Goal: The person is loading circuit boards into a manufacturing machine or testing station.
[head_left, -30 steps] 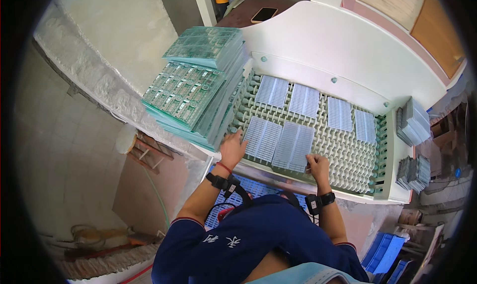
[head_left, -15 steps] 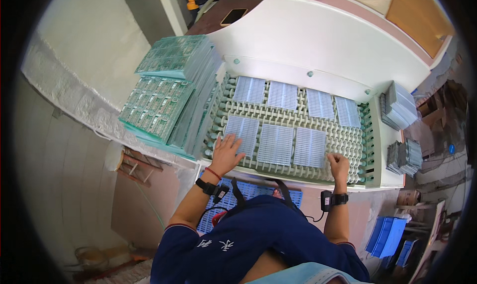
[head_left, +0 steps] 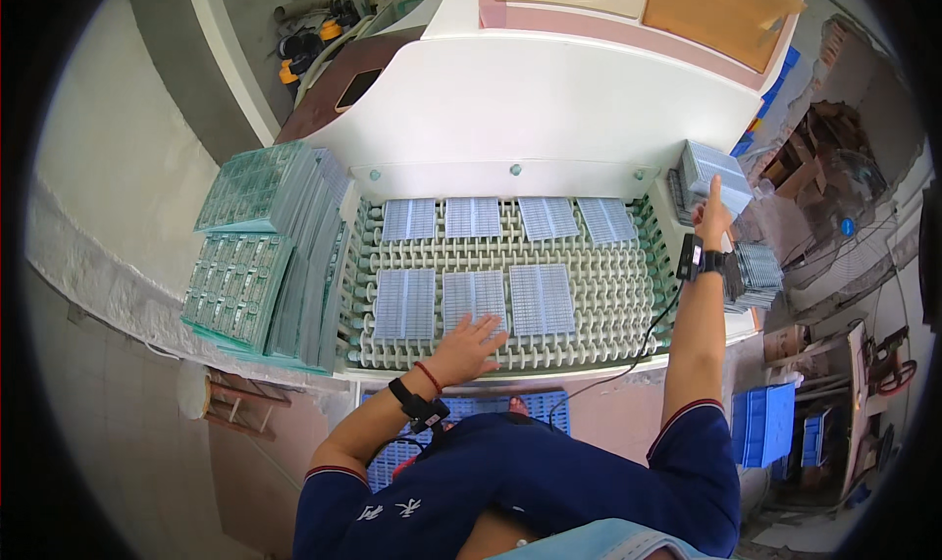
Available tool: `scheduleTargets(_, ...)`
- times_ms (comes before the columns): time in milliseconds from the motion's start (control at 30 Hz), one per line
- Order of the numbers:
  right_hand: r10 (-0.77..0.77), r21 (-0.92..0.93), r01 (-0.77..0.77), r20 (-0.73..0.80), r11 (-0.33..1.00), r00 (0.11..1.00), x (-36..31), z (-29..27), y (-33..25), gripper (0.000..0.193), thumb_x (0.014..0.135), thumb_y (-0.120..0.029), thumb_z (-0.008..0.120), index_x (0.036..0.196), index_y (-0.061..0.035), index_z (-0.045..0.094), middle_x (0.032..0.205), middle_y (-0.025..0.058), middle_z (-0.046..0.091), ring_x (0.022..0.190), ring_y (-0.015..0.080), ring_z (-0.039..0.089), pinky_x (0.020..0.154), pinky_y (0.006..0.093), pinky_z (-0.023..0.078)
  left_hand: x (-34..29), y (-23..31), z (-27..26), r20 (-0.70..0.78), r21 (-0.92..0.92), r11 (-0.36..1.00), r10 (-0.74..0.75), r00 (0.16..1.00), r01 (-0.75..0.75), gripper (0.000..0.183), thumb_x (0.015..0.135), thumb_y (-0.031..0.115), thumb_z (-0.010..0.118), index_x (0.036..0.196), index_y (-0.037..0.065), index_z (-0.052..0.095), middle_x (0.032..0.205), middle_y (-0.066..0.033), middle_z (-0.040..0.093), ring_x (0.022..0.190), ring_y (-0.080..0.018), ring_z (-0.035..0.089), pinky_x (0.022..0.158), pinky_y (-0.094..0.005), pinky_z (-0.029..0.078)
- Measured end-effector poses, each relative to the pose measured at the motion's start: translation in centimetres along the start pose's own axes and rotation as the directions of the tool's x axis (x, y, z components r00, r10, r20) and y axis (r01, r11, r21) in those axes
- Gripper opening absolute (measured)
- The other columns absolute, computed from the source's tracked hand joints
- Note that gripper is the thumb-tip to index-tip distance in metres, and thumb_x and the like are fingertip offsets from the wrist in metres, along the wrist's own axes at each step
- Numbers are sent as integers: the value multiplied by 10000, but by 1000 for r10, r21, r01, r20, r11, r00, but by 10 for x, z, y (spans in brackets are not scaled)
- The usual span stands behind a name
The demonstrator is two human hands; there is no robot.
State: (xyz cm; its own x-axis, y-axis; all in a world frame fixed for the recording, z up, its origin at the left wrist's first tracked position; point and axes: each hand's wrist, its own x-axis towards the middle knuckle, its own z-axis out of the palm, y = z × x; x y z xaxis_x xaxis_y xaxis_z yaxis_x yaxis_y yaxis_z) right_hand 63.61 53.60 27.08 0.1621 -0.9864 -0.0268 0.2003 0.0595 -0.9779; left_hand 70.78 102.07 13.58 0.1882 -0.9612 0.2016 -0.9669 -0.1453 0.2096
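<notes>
Pale grey circuit board panels lie in two rows on a white roller conveyor (head_left: 608, 305). My left hand (head_left: 471, 349) is open, its fingers spread over the lower edge of the middle front panel (head_left: 473, 300). On either side of that panel lie a left front panel (head_left: 404, 305) and a right front panel (head_left: 542, 300). Stretched out to the right, my right hand (head_left: 714, 217) is at a stack of grey panels (head_left: 726, 173) on the machine's side ledge. Its index finger points along the top of the stack; the other fingers are partly hidden.
Tall stacks of green circuit boards (head_left: 235, 285) stand left of the rollers. A lower pile of grey panels (head_left: 756, 271) sits at the right edge. Behind the rollers rises a white machine cover (head_left: 549, 99). A cable (head_left: 628, 359) hangs from my right wrist across the conveyor's front.
My right hand has moved from the front right of the rollers to the stack on the right. My left hand has shifted from the left front panel to the middle one. The view has turned.
</notes>
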Motion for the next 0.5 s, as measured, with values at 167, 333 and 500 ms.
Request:
scheduleTargets(167, 100, 80, -101, 19, 992, 995, 40, 1, 7, 317, 737, -294, 718, 661, -44, 538, 585, 43, 516, 463, 100, 485, 355, 214, 363, 5, 6, -1, -30, -12, 1000, -6, 1000, 6, 515, 801, 375, 599, 1204, 83, 467, 1286, -188, 418, 1214, -330, 387, 988, -501, 308)
scheduleTargets(333, 24, 184, -38, 81, 982, 996, 21, -25, 11, 184, 817, -177, 633, 721, -41, 556, 609, 13, 531, 466, 76, 465, 376, 199, 361, -2, 4, 7, -39, -49, 997, -64, 997, 62, 506, 815, 371, 578, 1193, 54, 468, 1294, -192, 409, 1221, -332, 374, 991, -487, 300)
scheduleTargets(500, -101, -14, 108, 251, 994, 963, -70, -62, 35, 219, 848, -173, 600, 678, -51, 537, 559, -15, 475, 417, 45, 398, 380, 185, 327, 8, 8, 9, -1, -54, 998, -41, 999, 41, 521, 817, 371, 579, 1215, 64, 445, 1319, -189, 379, 1232, -323, 359, 995, -485, 299)
